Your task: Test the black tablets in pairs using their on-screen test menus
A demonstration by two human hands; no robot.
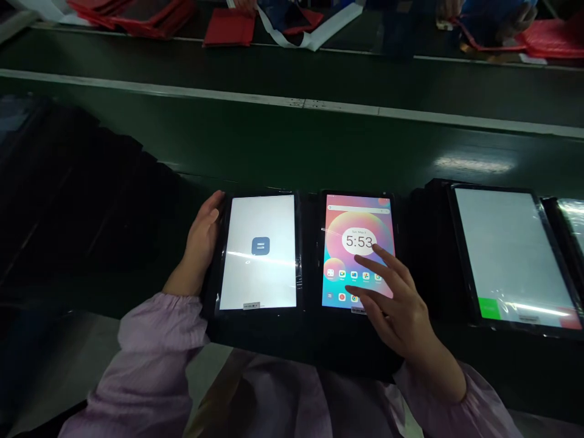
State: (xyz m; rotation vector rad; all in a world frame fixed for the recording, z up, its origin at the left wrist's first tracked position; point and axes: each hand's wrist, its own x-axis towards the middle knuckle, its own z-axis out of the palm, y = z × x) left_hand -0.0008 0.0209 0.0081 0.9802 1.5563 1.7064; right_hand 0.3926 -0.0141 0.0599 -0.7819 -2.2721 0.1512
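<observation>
My left hand (pixel 201 237) lies along the left edge of a tablet (pixel 260 274). Its fingers are stretched out against the side, partly hidden behind the edge. That tablet's screen is white with a dark blue square icon in the middle. To its right is a second tablet (pixel 335 243), showing a colourful home screen with the clock at 5:53 and rows of app icons. Over this screen's lower right hovers my right hand (pixel 396 298), fingers spread, holding nothing. Whether a fingertip touches the glass I cannot tell.
A third tablet (pixel 511 249) with a pale screen and green corner stands at the right, with another tablet (pixel 575 225) beyond it. Dark stacked items (pixel 91 182) fill the left. Across a pale rail (pixel 228 94) are red pouches (pixel 228 27) and other people's hands.
</observation>
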